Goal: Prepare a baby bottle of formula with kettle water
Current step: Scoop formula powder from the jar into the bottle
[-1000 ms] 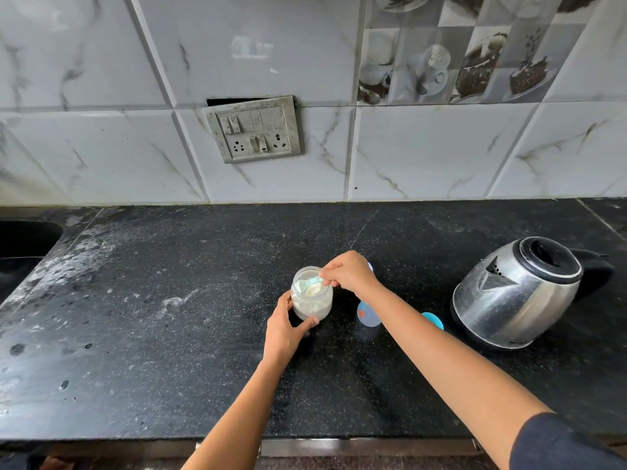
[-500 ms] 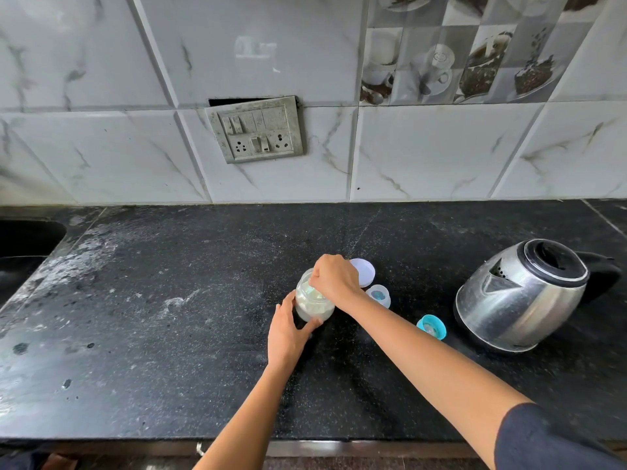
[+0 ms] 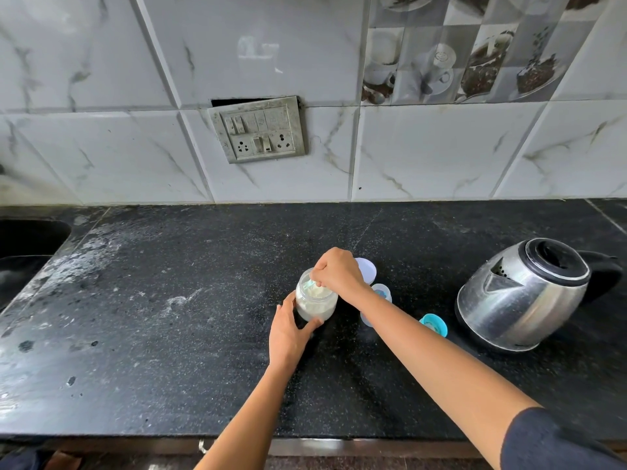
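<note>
As I read it from my remote desk: one moment logged, the powder step of the bottle task.
Change: a second ago the scoop lay level across the jar mouth; now its bowl is tipped down into the white powder, and the right hand sits lower over the rim.
Meaning: I judge a measure is being dug out; powder has still to go to the bottle, and the kettle water comes after.
Right hand: one; fingers curled, pinching the scoop handle at the jar mouth.
Left hand: one; thumb and fingers wrapped round the jar's lower wall, steadying it on the table.
Jar: one; clear, upright, open, well filled with powder.
Scoop: one; pale, mostly hidden under the right hand.
Bottle: one, as far as I can tell; clear with a blue mark, just right of the jar, partly hidden behind the right forearm, untouched; I cannot see its contents.
Lid: one; white, flat on the table behind the right hand.
Cap: one; teal, on the table between bottle and kettle.
Kettle: one; steel with a black handle, far right, well apart from both hands.
Switchboard: one; on the tiled wall.
</note>
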Demonstrator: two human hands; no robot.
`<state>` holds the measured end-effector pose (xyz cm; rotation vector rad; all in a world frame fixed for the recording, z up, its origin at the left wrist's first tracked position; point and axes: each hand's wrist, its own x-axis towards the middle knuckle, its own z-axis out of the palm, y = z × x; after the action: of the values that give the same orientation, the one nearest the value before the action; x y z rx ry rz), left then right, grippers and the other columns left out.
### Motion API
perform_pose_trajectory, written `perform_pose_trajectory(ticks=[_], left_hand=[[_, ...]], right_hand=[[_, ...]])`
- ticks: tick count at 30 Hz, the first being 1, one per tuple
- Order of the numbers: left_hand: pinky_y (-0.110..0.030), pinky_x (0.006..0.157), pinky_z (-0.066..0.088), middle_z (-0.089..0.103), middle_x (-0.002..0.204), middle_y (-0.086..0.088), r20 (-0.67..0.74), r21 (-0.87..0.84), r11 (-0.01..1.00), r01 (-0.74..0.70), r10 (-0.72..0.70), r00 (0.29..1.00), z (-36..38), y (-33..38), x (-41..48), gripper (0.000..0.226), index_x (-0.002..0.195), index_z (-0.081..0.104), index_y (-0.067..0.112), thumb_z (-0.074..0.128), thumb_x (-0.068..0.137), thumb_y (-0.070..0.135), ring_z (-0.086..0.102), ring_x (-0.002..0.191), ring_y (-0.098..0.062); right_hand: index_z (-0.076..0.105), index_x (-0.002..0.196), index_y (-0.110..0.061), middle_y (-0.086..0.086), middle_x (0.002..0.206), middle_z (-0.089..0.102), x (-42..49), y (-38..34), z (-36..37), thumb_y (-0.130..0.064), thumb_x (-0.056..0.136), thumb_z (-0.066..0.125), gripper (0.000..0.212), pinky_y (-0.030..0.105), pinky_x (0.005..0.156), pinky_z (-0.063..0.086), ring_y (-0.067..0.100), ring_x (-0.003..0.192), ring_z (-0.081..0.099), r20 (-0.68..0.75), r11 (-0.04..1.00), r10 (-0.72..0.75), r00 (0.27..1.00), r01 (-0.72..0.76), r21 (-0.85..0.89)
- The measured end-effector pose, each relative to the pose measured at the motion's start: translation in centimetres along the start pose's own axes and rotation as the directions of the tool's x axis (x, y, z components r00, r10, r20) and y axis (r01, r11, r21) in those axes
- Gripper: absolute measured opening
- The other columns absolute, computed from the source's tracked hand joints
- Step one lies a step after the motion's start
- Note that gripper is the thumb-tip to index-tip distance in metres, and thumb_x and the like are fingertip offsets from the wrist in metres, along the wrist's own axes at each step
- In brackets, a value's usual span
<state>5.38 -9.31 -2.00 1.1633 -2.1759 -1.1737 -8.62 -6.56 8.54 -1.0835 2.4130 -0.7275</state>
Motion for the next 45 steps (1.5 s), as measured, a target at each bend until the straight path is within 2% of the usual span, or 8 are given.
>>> perform_pose_trajectory(ticks=[5, 12, 21, 30, 36, 39, 42, 45], left_hand=[[-0.044, 0.098, 0.043, 0.053, 0.125, 0.012, -0.018, 0.044, 0.999, -0.014, 0.015, 1.000, 0.2, 0.0, -0.1, 0.072, 0.134, 0.037, 0.033, 0.074, 0.073, 0.044, 0.045, 0.125, -0.022], [-0.041, 0.098, 0.043, 0.053, 0.122, 0.010, -0.037, 0.041, 0.999, -0.020, 0.021, 0.999, 0.1, 0.1, -0.3, 0.072, 0.134, 0.039, 0.031, 0.075, 0.072, 0.044, 0.048, 0.120, -0.020], [-0.027, 0.085, 0.041, 0.056, 0.122, 0.007, -0.035, 0.012, 1.000, 0.016, -0.016, 0.999, 0.2, 0.0, -0.4, 0.071, 0.131, 0.041, 0.030, 0.076, 0.071, 0.040, 0.051, 0.112, -0.013], [-0.031, 0.087, 0.045, 0.055, 0.117, 0.011, -0.059, 0.008, 0.999, 0.034, -0.034, 0.998, 0.6, 0.2, -0.9, 0.070, 0.131, 0.040, 0.031, 0.075, 0.072, 0.041, 0.052, 0.112, -0.014], [-0.045, 0.097, 0.044, 0.056, 0.123, 0.008, -0.093, 0.101, 0.995, -0.021, 0.030, 0.995, 1.0, 1.2, -1.0, 0.073, 0.134, 0.038, 0.028, 0.074, 0.073, 0.042, 0.048, 0.120, -0.021], [-0.036, 0.091, 0.046, 0.056, 0.120, 0.006, -0.117, 0.087, 0.996, 0.006, 0.004, 0.993, 0.9, 1.1, -1.1, 0.072, 0.134, 0.039, 0.027, 0.075, 0.072, 0.039, 0.050, 0.114, -0.019], [-0.032, 0.085, 0.044, 0.056, 0.118, 0.005, -0.129, 0.074, 0.997, 0.030, -0.021, 0.991, 0.8, 1.1, -1.3, 0.070, 0.133, 0.040, 0.026, 0.074, 0.073, 0.038, 0.050, 0.111, -0.018], [-0.028, 0.083, 0.040, 0.055, 0.120, 0.006, -0.124, 0.041, 0.998, 0.044, -0.039, 0.992, 0.9, 1.1, -1.4, 0.069, 0.132, 0.041, 0.025, 0.075, 0.074, 0.037, 0.049, 0.112, -0.016]], right_hand=[[0.065, 0.061, -0.009, 0.009, 0.075, 0.072, -0.1, -0.6, 0.0, -0.008, 0.083, 0.062, 0.022, 0.035, 0.068, 0.057, 0.022, 0.075, 0.069, 0.040, 0.996, -0.059, 0.997, 0.061, -0.067], [0.075, 0.080, 0.000, 0.003, 0.065, 0.069, -0.1, 0.3, -1.6, -0.007, 0.082, 0.065, 0.012, 0.025, 0.066, 0.057, 0.002, 0.056, 0.061, 0.059, 0.993, -0.035, 0.998, 0.028, 0.118], [0.075, 0.084, -0.005, 0.009, 0.076, 0.073, -0.6, 2.5, -2.6, -0.014, 0.084, 0.070, 0.011, 0.016, 0.054, 0.048, 0.003, 0.054, 0.058, 0.036, 0.966, 0.049, 0.998, -0.057, 0.253], [0.071, 0.068, 0.005, 0.012, 0.066, 0.071, -1.4, 2.1, -1.5, -0.004, 0.077, 0.064, 0.014, 0.039, 0.069, 0.057, 0.018, 0.062, 0.067, -0.027, 0.995, -0.072, 0.997, 0.074, 0.069], [0.070, 0.075, 0.010, 0.012, 0.074, 0.071, -0.9, 0.0, -1.1, -0.007, 0.085, 0.064, 0.020, 0.038, 0.070, 0.057, 0.018, 0.065, 0.062, 0.032, 0.994, -0.105, 0.994, 0.104, 0.023], [0.068, 0.079, 0.013, 0.022, 0.077, 0.071, -0.8, 0.7, -1.8, -0.007, 0.084, 0.062, 0.021, 0.037, 0.069, 0.056, 0.022, 0.063, 0.067, 0.001, 0.994, -0.072, 0.997, 0.071, 0.081], [0.070, 0.080, 0.011, 0.020, 0.076, 0.072, -1.0, 1.8, -2.7, -0.010, 0.085, 0.064, 0.023, 0.019, 0.059, 0.053, 0.001, 0.049, 0.061, -0.012, 0.986, -0.039, 0.999, 0.040, 0.163], [0.074, 0.079, 0.005, 0.016, 0.074, 0.073, -1.2, 2.5, -3.3, -0.010, 0.084, 0.066, 0.018, 0.020, 0.061, 0.053, 0.003, 0.051, 0.057, -0.021, 0.975, 0.004, 1.000, 0.000, 0.220]])
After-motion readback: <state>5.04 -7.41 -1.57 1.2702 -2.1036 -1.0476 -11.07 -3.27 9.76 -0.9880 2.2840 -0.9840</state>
